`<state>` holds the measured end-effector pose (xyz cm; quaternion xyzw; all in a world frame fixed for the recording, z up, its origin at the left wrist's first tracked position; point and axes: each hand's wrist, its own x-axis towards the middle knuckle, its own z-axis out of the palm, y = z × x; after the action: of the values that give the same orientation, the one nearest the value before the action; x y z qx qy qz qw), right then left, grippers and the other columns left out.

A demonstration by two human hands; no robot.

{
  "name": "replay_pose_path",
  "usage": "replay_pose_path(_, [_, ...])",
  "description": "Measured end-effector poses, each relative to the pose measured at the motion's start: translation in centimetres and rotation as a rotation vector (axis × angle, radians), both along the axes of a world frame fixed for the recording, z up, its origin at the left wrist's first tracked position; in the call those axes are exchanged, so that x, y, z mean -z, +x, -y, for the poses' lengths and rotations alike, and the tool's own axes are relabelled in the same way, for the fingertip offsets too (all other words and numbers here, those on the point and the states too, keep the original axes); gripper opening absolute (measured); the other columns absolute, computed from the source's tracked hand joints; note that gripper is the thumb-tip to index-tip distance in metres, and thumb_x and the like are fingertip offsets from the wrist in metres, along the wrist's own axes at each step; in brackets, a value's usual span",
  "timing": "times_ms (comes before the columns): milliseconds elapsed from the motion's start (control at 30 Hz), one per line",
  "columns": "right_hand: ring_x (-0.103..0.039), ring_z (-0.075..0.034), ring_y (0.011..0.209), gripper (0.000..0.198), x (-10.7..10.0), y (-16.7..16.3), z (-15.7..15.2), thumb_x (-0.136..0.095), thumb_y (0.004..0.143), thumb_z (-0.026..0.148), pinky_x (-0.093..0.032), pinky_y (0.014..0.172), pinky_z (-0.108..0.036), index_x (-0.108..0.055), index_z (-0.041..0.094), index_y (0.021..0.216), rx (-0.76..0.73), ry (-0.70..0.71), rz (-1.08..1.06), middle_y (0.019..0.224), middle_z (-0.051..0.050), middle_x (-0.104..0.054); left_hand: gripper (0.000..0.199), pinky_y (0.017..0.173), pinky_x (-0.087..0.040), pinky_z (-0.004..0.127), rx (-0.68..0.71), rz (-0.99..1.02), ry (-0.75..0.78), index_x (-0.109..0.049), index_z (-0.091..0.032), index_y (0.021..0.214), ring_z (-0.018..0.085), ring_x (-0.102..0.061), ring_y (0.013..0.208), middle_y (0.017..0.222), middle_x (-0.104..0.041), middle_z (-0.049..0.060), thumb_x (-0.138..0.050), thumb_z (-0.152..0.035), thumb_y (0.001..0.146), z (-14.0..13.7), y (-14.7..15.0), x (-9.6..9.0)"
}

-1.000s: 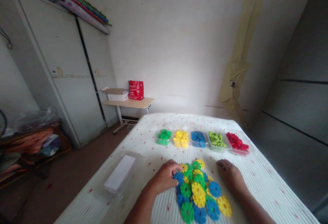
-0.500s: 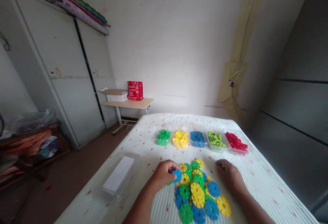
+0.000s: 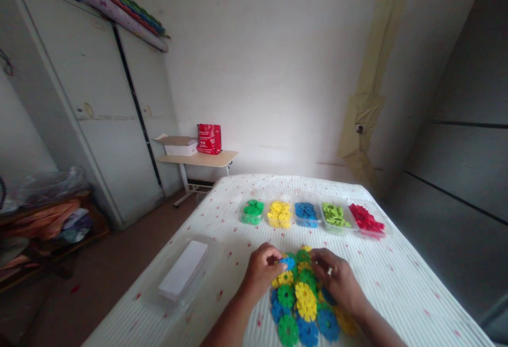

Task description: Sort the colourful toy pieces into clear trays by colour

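Note:
My left hand (image 3: 264,268) pinches a blue notched plastic disc (image 3: 287,263) between thumb and fingertips, just above the back left of a pile of interlocking discs. My right hand (image 3: 336,279) is over the right side of that pile, its fingers curled and their tips by the green discs; what they grip, if anything, is hidden. In the pile are yellow discs (image 3: 306,301), green discs (image 3: 288,330) and blue discs (image 3: 328,325), overlapping each other. The right hand covers part of them.
Beyond the pile stand clear tubs of green (image 3: 253,209), yellow (image 3: 279,213), blue (image 3: 306,213), lime (image 3: 335,216) and red pieces (image 3: 365,218). A clear tray with a white block (image 3: 184,270) lies at the left of the white-covered table (image 3: 222,304).
My left hand has moved right and slightly up with the blue disc, over the pile. My right hand has come left from beside the pile to over its right side.

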<state>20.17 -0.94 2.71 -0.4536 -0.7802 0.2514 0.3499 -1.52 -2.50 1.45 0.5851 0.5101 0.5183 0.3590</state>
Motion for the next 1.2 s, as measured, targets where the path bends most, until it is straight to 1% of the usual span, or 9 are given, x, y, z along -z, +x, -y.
replay_pose_path(133, [-0.060,-0.016,0.073,0.024,-0.3,-1.8,1.3,-0.049,0.081,0.029,-0.048,0.067,-0.025,-0.060,0.019,0.099,-0.148,-0.030,-0.014,0.088,-0.004,-0.066,0.008,0.053,-0.034,0.021,0.038,0.005,-0.122,-0.059,-0.015,0.061,0.010,-0.044,0.054,0.053,-0.048,-0.005,-0.063,-0.021,0.057,0.2,0.4,0.3])
replay_pose_path(333, [-0.058,-0.015,0.067,0.026,0.2,-2.6,1.3,-0.051,0.077,0.024,-0.045,0.063,-0.024,-0.060,0.019,0.101,-0.107,-0.030,0.018,0.080,-0.002,-0.065,0.012,0.041,-0.032,0.020,0.106,0.045,-0.214,-0.060,-0.015,0.067,0.008,-0.042,0.041,0.047,-0.050,-0.005,-0.062,-0.024,0.059,0.0,1.0,1.2])
replay_pose_path(533, [-0.054,-0.013,0.065,0.012,-0.5,-2.8,1.5,-0.050,0.077,0.021,-0.040,0.060,-0.022,-0.060,0.018,0.082,-0.125,-0.060,-0.002,0.072,0.001,-0.061,0.017,0.045,-0.040,0.022,0.197,0.089,-0.249,-0.063,-0.013,0.074,0.012,-0.051,0.045,0.052,-0.056,-0.003,-0.063,-0.020,0.059,0.2,1.3,1.2])
replay_pose_path(667, [-0.049,-0.011,0.060,0.008,-0.9,-2.0,1.2,-0.050,0.075,0.020,-0.036,0.054,-0.020,-0.058,0.018,0.077,-0.187,-0.151,-0.019,0.066,0.003,-0.056,0.016,0.049,-0.039,0.020,0.135,0.015,-0.161,-0.065,-0.013,0.071,0.011,-0.052,0.051,0.057,-0.059,-0.001,-0.057,-0.011,0.057,0.2,0.7,0.6])
replay_pose_path(800, [-0.042,-0.008,0.052,0.002,-2.1,-1.2,-0.7,-0.054,0.068,0.020,-0.029,0.047,-0.019,-0.053,0.018,0.066,-0.231,-0.270,0.002,0.055,0.006,-0.048,0.016,0.059,-0.042,0.020,-0.076,-0.172,0.058,-0.065,-0.015,0.067,0.012,-0.056,0.062,0.065,-0.063,0.000,-0.051,-0.009,0.062,-0.2,-0.2,0.6])
replay_pose_path(933, [-0.044,-0.010,0.046,0.017,-4.5,-1.1,-4.6,-0.058,0.064,0.035,-0.035,0.044,-0.022,-0.054,0.019,0.068,-0.030,-0.312,-0.203,0.050,0.005,-0.048,0.018,0.063,-0.044,0.021,-0.186,-0.253,0.111,-0.065,-0.015,0.067,0.013,-0.058,0.064,0.067,-0.064,0.000,-0.049,-0.008,0.064,-0.7,-0.9,1.1])
replay_pose_path(1033, [-0.056,-0.016,0.056,0.034,-5.9,-0.9,-7.2,-0.059,0.060,0.047,-0.042,0.051,-0.027,-0.059,0.018,0.078,0.208,-0.166,-0.337,0.062,-0.002,-0.059,0.019,0.062,-0.043,0.021,-0.221,-0.272,0.110,-0.064,-0.016,0.066,0.013,-0.058,0.063,0.066,-0.064,0.000,-0.048,-0.007,0.063,-1.0,-1.2,1.4])
replay_pose_path(1100, [-0.060,-0.020,0.063,0.037,-5.8,-0.4,-8.1,-0.057,0.061,0.049,-0.044,0.055,-0.030,-0.061,0.017,0.080,0.330,-0.024,-0.267,0.069,-0.007,-0.064,0.019,0.062,-0.043,0.021,-0.237,-0.283,0.112,-0.064,-0.016,0.065,0.013,-0.058,0.063,0.065,-0.065,0.000,-0.048,-0.006,0.063,-1.0,-1.3,1.5])
replay_pose_path(1200, [-0.061,-0.021,0.063,0.034,-3.8,1.0,-7.6,-0.047,0.069,0.047,-0.043,0.057,-0.030,-0.062,0.018,0.077,0.383,0.114,-0.092,0.073,-0.010,-0.066,0.020,0.062,-0.044,0.021,-0.250,-0.291,0.118,-0.064,-0.016,0.065,0.013,-0.059,0.063,0.065,-0.065,0.000,-0.047,-0.006,0.064,-1.0,-1.4,1.5])
